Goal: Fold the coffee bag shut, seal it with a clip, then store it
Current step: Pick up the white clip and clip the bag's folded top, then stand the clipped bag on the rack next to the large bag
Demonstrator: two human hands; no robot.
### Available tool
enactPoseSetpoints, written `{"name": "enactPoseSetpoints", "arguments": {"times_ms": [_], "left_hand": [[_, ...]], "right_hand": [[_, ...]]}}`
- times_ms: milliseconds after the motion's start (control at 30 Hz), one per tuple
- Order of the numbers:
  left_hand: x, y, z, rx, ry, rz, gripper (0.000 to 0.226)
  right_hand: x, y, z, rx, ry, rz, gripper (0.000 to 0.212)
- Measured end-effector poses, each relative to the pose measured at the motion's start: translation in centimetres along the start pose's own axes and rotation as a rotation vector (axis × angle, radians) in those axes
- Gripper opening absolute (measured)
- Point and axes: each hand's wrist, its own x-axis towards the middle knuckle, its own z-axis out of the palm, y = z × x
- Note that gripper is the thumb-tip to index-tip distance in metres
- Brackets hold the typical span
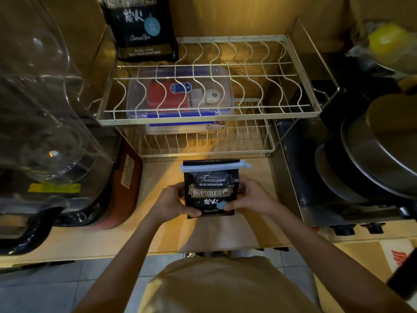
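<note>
A black coffee bag (211, 188) with gold and white lettering stands upright over the wooden counter, just in front of the wire rack. Its top is folded over, and a long pale blue clip (214, 167) runs across the fold, sticking out past the bag's right side. My left hand (172, 203) grips the bag's left edge, thumb on the lower front. My right hand (249, 196) grips the right edge, thumb on the blue round label.
A two-tier white wire rack (293, 109) stands behind the bag. On its lower tier sits a clear lidded box (180, 96). A second black coffee bag (142, 28) stands at the rack's back left. A glass appliance (45, 123) fills the left; pans and a stove (372, 159) the right.
</note>
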Motion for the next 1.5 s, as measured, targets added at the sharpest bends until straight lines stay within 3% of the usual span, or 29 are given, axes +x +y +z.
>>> {"name": "enactPoseSetpoints", "arguments": {"times_ms": [400, 567, 700, 900, 1000, 1200, 1267, 1367, 1500], "left_hand": [[-4.2, 16.9, -9.6, 0.104, 0.048, 0.422, 0.06], [-3.4, 21.5, -12.1, 0.043, 0.159, 0.533, 0.039], [-1.5, 24.1, -13.7, 0.049, 0.29, 0.576, 0.048], [2.8, 26.2, -13.5, 0.205, 0.694, 0.59, 0.055], [5.0, 26.2, -12.9, 0.203, 0.795, 0.576, 0.054], [8.1, 24.5, -11.9, 0.169, 0.87, 0.545, 0.059], [8.5, 24.1, -11.2, 0.26, 0.929, 0.528, 0.065], [9.0, 23.9, -10.6, 0.492, 0.969, 0.633, 0.073], [10.3, 24.3, -10.5, 0.725, 0.777, 0.642, 0.076]], "right_hand": [[-3.8, -16.1, -6.6, -0.267, 0.096, -0.351, 0.046], [-3.2, -21.6, -9.4, -0.224, 0.162, -0.481, 0.041], [-1.5, -24.5, -11.3, -0.185, 0.257, -0.575, 0.048], [3.4, -25.7, -13.0, -0.05, 0.363, -0.605, 0.052], [5.9, -25.1, -13.4, -0.015, 0.353, -0.569, 0.047], [9.6, -23.5, -12.9, -0.004, 0.336, -0.489, 0.04], [10.5, -22.9, -12.7, -0.008, 0.344, -0.468, 0.046], [11.3, -22.7, -12.6, 0.031, 0.343, -0.483, 0.042], [11.7, -22.8, -12.5, 0.065, 0.326, -0.518, 0.035]]}}
